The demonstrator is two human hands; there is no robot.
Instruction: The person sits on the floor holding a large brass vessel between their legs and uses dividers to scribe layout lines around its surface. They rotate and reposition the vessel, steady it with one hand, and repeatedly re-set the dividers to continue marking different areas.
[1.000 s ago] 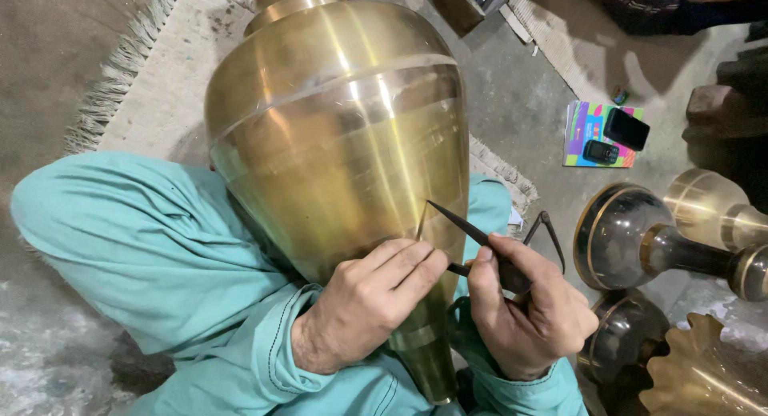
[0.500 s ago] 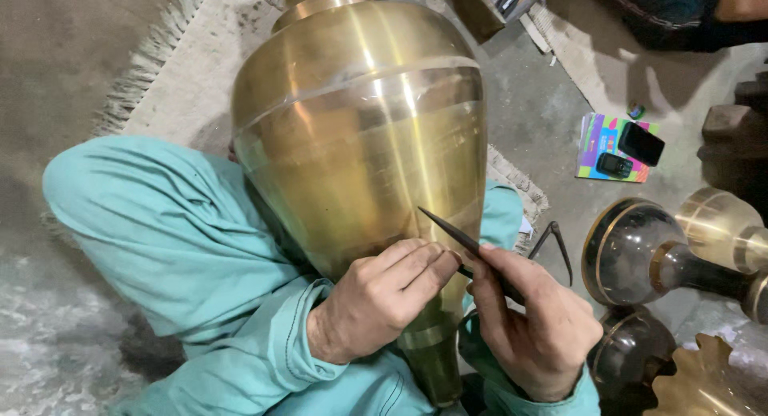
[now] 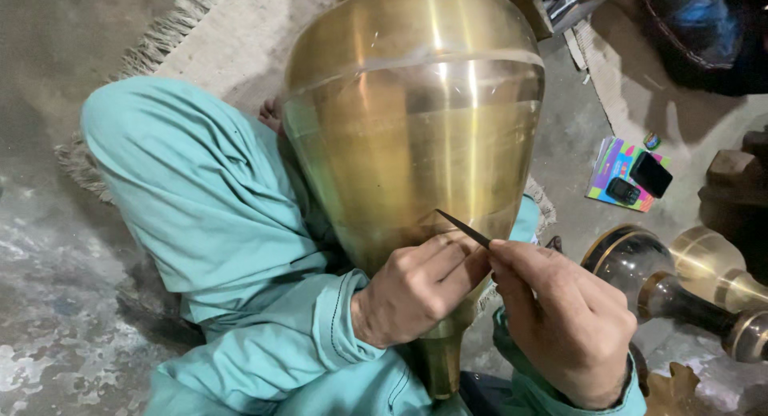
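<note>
the big brass vase (image 3: pixel 412 136) lies tilted across my lap, wide body away from me and narrow foot pointing back toward my belly, so its long axis runs from me outward. my left hand (image 3: pixel 412 292) is curled against the lower slope of the vase, fingers pressed together on the metal just beside the tool. my right hand (image 3: pixel 572 324) pinches a thin dark pointed tool (image 3: pixel 464 228), held like a pen, its tip touching the brass just above my left fingers. both hands sit close together at the narrow end; the right one carries the point, the left steadies.

my teal-clad knee (image 3: pixel 192 184) props the vase from the left. on the floor to the right lie two phones on a bright booklet (image 3: pixel 628 176), well apart, and nearer, dark and brass pots (image 3: pixel 688 276) beside my right wrist. a fringed rug (image 3: pixel 224 40) lies beyond my knee. nothing stands between tool and metal.
</note>
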